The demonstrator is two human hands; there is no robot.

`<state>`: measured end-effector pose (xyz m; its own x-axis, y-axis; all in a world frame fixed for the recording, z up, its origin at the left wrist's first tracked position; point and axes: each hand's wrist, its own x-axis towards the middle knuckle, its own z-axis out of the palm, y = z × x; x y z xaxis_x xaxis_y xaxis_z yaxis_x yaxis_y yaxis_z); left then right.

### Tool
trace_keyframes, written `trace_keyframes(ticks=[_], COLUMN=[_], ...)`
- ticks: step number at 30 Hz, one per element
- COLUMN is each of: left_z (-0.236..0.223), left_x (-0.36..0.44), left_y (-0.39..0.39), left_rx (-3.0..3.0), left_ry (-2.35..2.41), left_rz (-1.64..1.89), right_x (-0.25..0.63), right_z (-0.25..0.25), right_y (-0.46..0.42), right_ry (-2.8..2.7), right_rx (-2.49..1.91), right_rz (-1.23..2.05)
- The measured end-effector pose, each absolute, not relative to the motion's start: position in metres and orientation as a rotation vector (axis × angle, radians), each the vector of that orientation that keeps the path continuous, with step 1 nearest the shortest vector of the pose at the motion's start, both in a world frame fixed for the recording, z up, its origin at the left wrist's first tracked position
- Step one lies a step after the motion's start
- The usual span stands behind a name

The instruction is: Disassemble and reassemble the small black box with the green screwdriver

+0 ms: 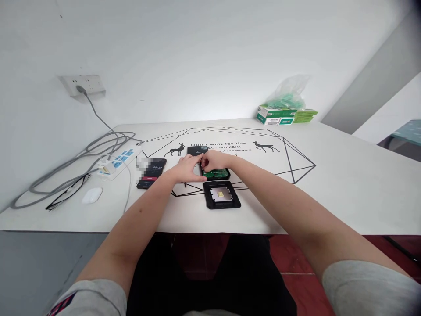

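A green circuit board [214, 174] sits in an open black case [225, 177] on the white table. My left hand [188, 168] lies at the case's left side, thumb stretched towards its near left corner and fingers forward. Over the board's left part, my right hand [213, 160] has its fingertips pinched together, close to the left fingers. What the right fingers hold, if anything, is hidden. Nearer to me lies a black cover [207, 197] with a silver metal plate [225, 192] and a small yellowish pad [220, 194]. A dark flat object [194, 150] lies just behind my hands.
To the left are a phone [151, 173], a white power strip [122, 161] with a coiled grey cable [36, 188], glasses [67, 193] and a white earbud case [92, 195]. Green and white boxes [276, 115] under a plastic bag [289, 93] stand against the wall.
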<state>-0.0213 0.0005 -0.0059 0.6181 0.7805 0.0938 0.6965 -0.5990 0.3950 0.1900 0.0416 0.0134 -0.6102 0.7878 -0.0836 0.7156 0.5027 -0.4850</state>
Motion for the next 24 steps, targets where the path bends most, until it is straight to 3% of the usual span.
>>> trace_keyframes(ticks=[10, 13, 16, 24], left_z=[-0.032, -0.032, -0.030, -0.028], left_x=[-0.002, 0.003, 0.001, -0.011], left_y=[0.014, 0.008, 0.005, 0.008], left_rx=[2.669, 2.670, 2.639, 2.647], left_ry=[1.122, 1.093, 1.103, 1.135], left_rz=[0.817, 0.873, 0.949, 1.080], right_x=[0.229, 0.256, 0.280, 0.305], right_z=[0.025, 0.015, 0.003, -0.006], right_y=[0.019, 0.015, 0.024, 0.039], right_ry=[-2.242, -2.144, -2.097, -2.079], right_rx=[-1.115, -1.238, -1.702, -2.110], right_rz=[1.054, 0.763, 0.390, 0.377])
